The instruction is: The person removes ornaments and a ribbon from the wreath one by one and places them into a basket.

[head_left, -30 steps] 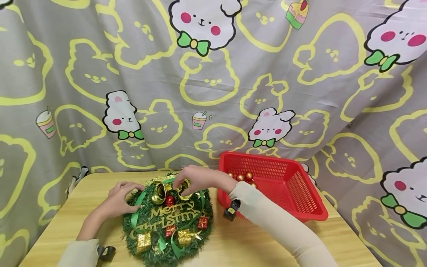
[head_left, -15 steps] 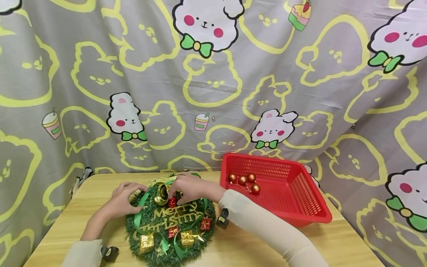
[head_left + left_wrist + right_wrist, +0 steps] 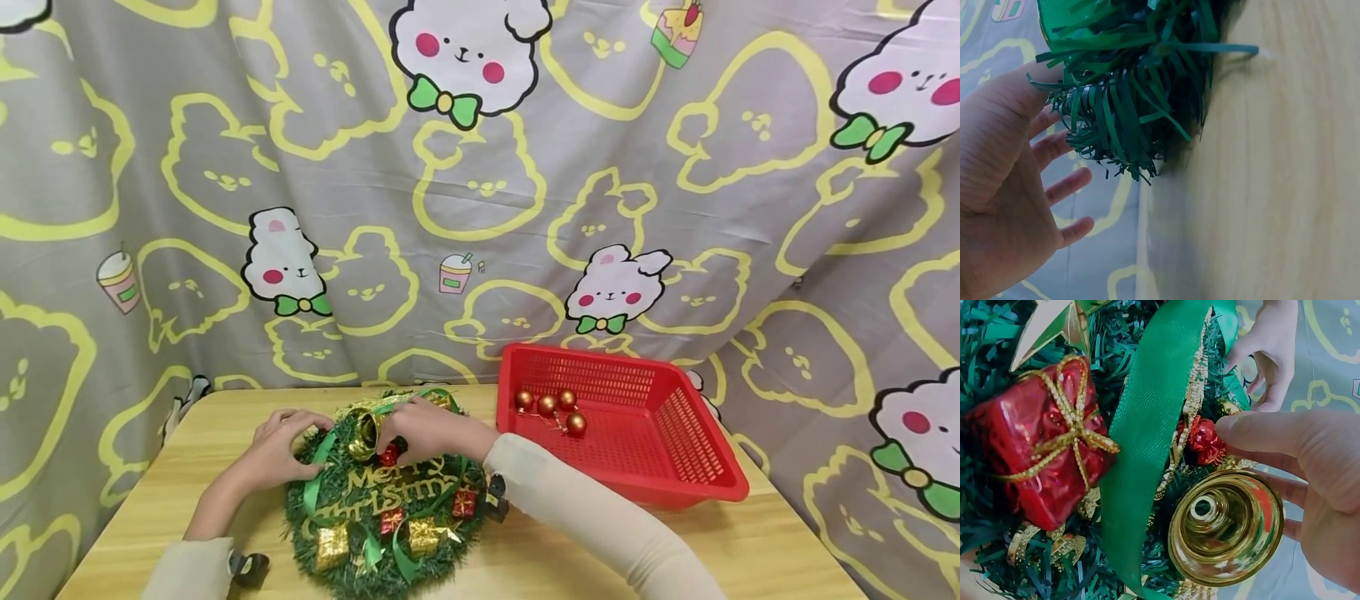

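Note:
A green tinsel wreath (image 3: 303,542) lies on the table, bearing gold "Merry Christmas" lettering, green ribbon and small gift boxes. My left hand (image 3: 281,450) is at its left edge; the thumb touches the tinsel, and in the left wrist view the other fingers spread fairly straight beside it. Near the wreath's top, my right hand (image 3: 427,429) pinches a small red ball (image 3: 1205,442) between thumb and forefinger. A gold bell (image 3: 1229,531) hangs close by those fingers in the right wrist view. From the head, another gold bell (image 3: 363,435) shows left of the right hand.
Right of the wreath stands a red plastic basket (image 3: 585,379). Several gold balls (image 3: 547,406) lie in its left part. A patterned grey curtain (image 3: 480,233) hangs behind the wooden table (image 3: 540,558).
My right hand has moved left and down from the right-hand gold bell to the red ball between the bells. The left hand keeps its place at the wreath's edge. The head view has shifted slightly.

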Demonstrator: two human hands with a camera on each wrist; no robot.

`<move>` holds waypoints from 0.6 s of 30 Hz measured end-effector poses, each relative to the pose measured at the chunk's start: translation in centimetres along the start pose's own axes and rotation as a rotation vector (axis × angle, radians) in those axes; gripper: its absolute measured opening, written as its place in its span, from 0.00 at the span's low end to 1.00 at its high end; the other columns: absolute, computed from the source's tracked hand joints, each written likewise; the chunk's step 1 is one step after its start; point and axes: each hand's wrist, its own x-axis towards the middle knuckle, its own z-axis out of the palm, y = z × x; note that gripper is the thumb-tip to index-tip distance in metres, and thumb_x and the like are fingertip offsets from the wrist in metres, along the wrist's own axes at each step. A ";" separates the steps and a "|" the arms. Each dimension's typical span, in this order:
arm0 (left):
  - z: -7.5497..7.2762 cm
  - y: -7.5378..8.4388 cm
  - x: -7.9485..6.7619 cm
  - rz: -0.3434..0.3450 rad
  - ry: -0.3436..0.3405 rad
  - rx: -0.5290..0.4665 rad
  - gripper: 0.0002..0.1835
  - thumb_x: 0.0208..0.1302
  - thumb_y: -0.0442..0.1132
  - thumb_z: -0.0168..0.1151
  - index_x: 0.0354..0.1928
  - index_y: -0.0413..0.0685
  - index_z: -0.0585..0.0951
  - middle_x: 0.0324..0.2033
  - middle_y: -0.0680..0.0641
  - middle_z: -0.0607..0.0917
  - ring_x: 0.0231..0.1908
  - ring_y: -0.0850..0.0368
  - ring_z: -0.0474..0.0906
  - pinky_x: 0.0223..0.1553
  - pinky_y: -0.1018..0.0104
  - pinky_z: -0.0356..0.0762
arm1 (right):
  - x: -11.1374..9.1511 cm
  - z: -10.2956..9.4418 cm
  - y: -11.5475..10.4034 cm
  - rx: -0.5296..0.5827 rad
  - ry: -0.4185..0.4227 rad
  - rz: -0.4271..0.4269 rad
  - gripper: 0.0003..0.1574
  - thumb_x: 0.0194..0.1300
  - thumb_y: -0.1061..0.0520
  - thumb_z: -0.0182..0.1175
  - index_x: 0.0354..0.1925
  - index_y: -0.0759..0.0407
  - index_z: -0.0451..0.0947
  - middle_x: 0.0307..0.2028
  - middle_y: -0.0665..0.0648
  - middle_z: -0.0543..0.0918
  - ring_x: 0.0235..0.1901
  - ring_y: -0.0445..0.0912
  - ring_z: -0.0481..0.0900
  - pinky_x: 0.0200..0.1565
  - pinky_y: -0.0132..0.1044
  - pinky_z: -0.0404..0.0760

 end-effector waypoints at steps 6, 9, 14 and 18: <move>0.0 -0.1 0.0 0.006 0.004 -0.003 0.30 0.45 0.36 0.81 0.54 0.52 0.82 0.56 0.42 0.83 0.63 0.30 0.62 0.59 0.25 0.52 | 0.4 0.3 0.3 -0.005 -0.004 -0.029 0.21 0.64 0.53 0.71 0.56 0.40 0.86 0.54 0.39 0.86 0.55 0.39 0.79 0.60 0.38 0.75; 0.0 -0.1 0.0 0.004 -0.002 -0.005 0.30 0.46 0.36 0.81 0.54 0.51 0.82 0.56 0.42 0.83 0.63 0.30 0.62 0.59 0.25 0.52 | 0.6 0.4 0.4 -0.004 -0.010 -0.049 0.23 0.65 0.55 0.71 0.57 0.40 0.85 0.54 0.40 0.86 0.52 0.37 0.81 0.52 0.33 0.76; 0.1 -0.2 0.1 0.012 0.003 -0.005 0.29 0.46 0.37 0.81 0.54 0.52 0.82 0.56 0.43 0.83 0.63 0.30 0.63 0.59 0.26 0.53 | 1.0 0.6 0.5 -0.012 -0.013 -0.048 0.23 0.65 0.57 0.70 0.57 0.40 0.85 0.52 0.39 0.87 0.47 0.34 0.82 0.45 0.30 0.75; 0.1 -0.3 0.1 0.014 0.009 -0.006 0.29 0.46 0.37 0.82 0.53 0.53 0.82 0.55 0.44 0.83 0.63 0.31 0.63 0.59 0.27 0.53 | 1.3 0.8 0.4 -0.063 -0.024 -0.027 0.23 0.65 0.57 0.70 0.56 0.38 0.85 0.52 0.38 0.87 0.48 0.35 0.82 0.46 0.31 0.75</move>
